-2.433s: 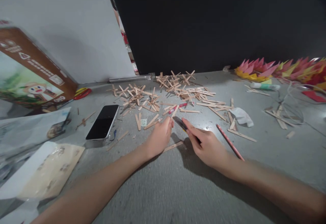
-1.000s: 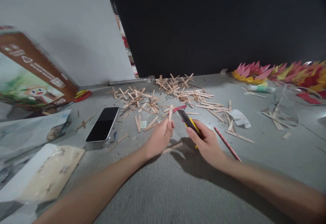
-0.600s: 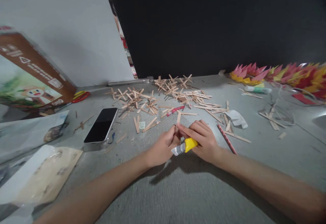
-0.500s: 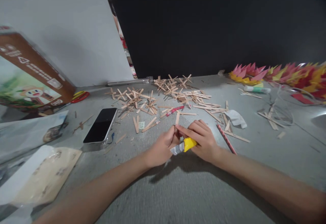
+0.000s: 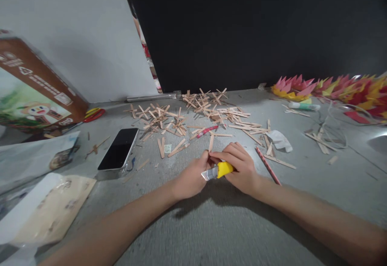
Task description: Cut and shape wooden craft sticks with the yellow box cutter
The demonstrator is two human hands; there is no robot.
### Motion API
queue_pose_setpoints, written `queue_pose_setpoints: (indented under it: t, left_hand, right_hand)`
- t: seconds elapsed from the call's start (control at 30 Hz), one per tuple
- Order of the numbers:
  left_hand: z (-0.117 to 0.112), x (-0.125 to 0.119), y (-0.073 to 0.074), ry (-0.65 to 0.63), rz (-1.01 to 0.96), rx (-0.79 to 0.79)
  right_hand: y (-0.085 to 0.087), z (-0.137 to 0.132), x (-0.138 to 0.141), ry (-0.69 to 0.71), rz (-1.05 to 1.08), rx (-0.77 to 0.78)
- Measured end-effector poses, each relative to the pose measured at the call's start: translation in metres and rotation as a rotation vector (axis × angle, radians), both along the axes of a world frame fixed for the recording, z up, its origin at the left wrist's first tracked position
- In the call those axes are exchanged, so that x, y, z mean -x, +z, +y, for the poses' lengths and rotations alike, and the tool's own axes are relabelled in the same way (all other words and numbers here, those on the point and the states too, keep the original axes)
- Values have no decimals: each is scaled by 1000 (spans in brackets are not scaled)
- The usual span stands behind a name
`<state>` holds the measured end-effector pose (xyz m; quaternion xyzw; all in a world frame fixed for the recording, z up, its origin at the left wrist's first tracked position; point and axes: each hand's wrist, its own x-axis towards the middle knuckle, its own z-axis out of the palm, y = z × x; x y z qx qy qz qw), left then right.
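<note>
My left hand [image 5: 192, 177] is closed, pinching the lower end of a wooden craft stick [image 5: 211, 142] that points away from me. Held in my closed right hand [image 5: 242, 165] is a yellow utility knife [image 5: 224, 169], its metal blade pointing left across the front of my left hand. The fingertips of my right hand also meet the stick's lower end. Both hands are close together, just above the grey table [image 5: 193, 233]. The stick's near end is hidden by my fingers.
Behind my hands lie piles of craft sticks [image 5: 163, 118], many crossed. A phone [image 5: 118, 149] is at left, by a brown box [image 5: 36, 84] and scissors [image 5: 94, 114]. To the right are a red pencil [image 5: 267, 165], crumpled tissue [image 5: 279, 141], glue stick [image 5: 304, 106] and paper crowns [image 5: 293, 87].
Both hands stay nearly in place, with the same holds. The knife has turned slightly and its blade shows more clearly. The view has shifted a little.
</note>
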<state>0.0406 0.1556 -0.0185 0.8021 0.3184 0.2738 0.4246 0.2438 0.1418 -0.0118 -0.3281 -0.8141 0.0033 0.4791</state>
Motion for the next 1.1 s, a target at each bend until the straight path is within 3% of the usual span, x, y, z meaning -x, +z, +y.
queue_pose_setpoints:
  t: [0.2,0.5,1.1]
  left_hand:
    - [-3,1,4,37,113,21]
    - [-2,1,-5,36,128,-15]
    - [-2,-2,2,21,117,-89]
  right_hand:
    - [4,-1,5,-25,12,110]
    - [2,1,7,-100,-146,105]
    - [-9,5,8,-46,-124,167]
